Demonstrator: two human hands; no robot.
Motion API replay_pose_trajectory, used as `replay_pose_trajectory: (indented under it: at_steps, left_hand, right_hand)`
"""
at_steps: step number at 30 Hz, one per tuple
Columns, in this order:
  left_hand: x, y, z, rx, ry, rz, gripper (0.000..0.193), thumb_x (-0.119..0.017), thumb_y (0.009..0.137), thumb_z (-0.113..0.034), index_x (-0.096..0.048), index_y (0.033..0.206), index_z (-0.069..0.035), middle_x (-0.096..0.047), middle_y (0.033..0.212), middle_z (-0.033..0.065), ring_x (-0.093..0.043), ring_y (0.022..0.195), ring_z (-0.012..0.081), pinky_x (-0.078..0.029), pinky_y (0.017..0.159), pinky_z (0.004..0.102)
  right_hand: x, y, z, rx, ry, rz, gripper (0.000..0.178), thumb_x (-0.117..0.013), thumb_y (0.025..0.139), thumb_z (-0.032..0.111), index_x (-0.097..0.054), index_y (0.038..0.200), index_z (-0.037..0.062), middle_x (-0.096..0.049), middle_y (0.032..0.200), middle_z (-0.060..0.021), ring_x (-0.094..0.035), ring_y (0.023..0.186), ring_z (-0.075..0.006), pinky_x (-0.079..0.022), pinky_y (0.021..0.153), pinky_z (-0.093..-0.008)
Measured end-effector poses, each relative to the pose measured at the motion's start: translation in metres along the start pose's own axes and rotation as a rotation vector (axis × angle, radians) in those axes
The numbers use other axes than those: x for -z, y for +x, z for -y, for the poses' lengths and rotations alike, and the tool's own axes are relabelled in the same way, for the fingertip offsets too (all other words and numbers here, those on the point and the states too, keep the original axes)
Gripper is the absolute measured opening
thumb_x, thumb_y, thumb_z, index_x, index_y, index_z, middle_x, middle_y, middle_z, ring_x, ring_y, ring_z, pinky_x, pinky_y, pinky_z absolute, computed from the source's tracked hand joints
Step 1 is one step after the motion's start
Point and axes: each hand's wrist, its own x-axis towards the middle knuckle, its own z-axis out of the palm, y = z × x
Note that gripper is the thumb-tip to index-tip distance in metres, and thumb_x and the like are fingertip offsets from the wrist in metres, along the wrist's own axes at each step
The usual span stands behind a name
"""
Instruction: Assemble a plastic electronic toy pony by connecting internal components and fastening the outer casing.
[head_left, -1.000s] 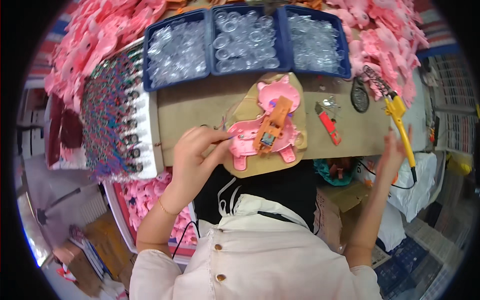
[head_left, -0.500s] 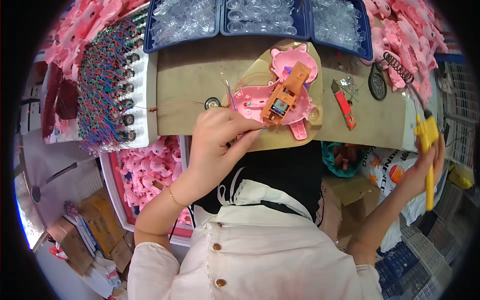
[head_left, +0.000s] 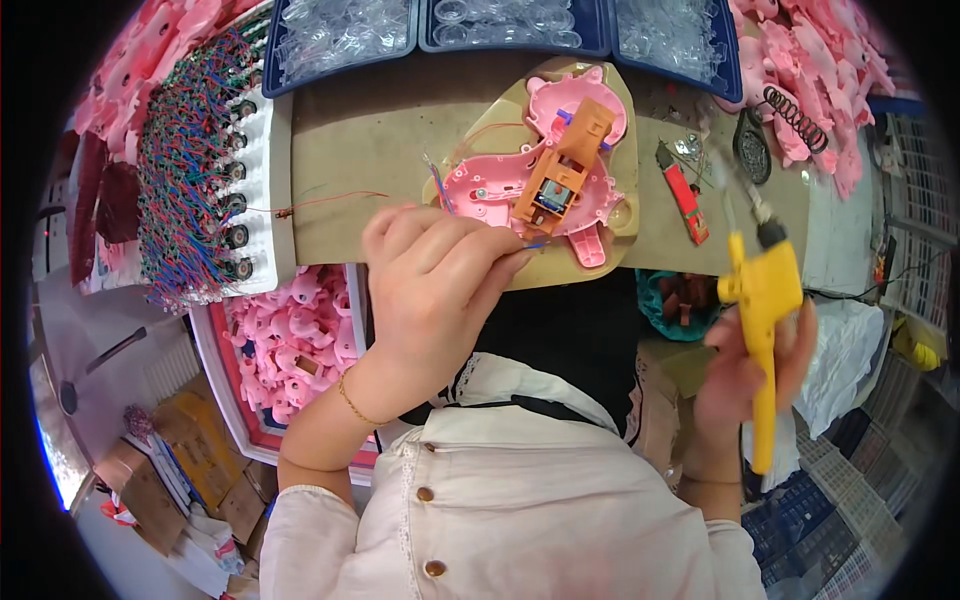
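Left grip (head_left: 432, 280) pinches a thin blue wire (head_left: 537, 245) beside the orange plastic box (head_left: 592, 128) on the pink animal-shaped plastic shell (head_left: 490, 172), near the counter's (head_left: 350, 140) front edge; right grip (head_left: 732, 375) clasps a yellow pistol-shaped tool (head_left: 768, 290). Best keep wire steady, tool tip off plastic.

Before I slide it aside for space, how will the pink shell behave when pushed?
The pink shell looks thin-walled and moulded, so probably stiff and light. The orange mechanism across it may shift if unfastened. Thin wires at its left could snag.
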Motion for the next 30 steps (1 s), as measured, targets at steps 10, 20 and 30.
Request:
replay_pose_trajectory:
  at_steps: [10, 20, 30]
  left_hand:
    - [-0.007, 0.005, -0.006, -0.058, -0.168, -0.060, 0.023, -0.072, 0.069, 0.000, -0.065, 0.090, -0.007, -0.062, 0.086, 0.0044, -0.058, 0.079, 0.0226, -0.045, 0.068, 0.0328]
    - [0.007, 0.017, -0.010, 0.021, -0.291, 0.028, 0.020, -0.072, 0.070, 0.002, -0.065, 0.088, -0.002, -0.063, 0.080, 0.0093, -0.058, 0.068, 0.0221, -0.046, 0.061, 0.0303]
    - [-0.003, 0.007, -0.003, 0.576, -1.016, 0.074, 0.009, -0.070, 0.083, -0.008, -0.069, 0.088, -0.001, -0.064, 0.075, 0.0025, -0.056, 0.067, 0.0080, -0.042, 0.057, 0.0238]
  right_hand:
    - [-0.094, 0.024, -0.009, 0.230, 0.023, 0.191, 0.033, -0.062, 0.081, -0.012, -0.042, 0.101, 0.0044, -0.064, 0.094, -0.0177, -0.064, 0.083, -0.0202, -0.053, 0.072, -0.0284]
    - [-0.100, 0.040, -0.004, 0.439, -0.026, 0.198, 0.033, -0.063, 0.083, -0.009, -0.042, 0.105, 0.0045, -0.065, 0.094, -0.0176, -0.064, 0.079, -0.0178, -0.053, 0.069, -0.0278]
    - [-0.111, 0.037, -0.005, 0.286, 0.145, 0.130, 0.036, -0.061, 0.086, -0.007, -0.044, 0.116, 0.0035, -0.066, 0.090, -0.0134, -0.058, 0.067, -0.0117, -0.049, 0.058, -0.0217]
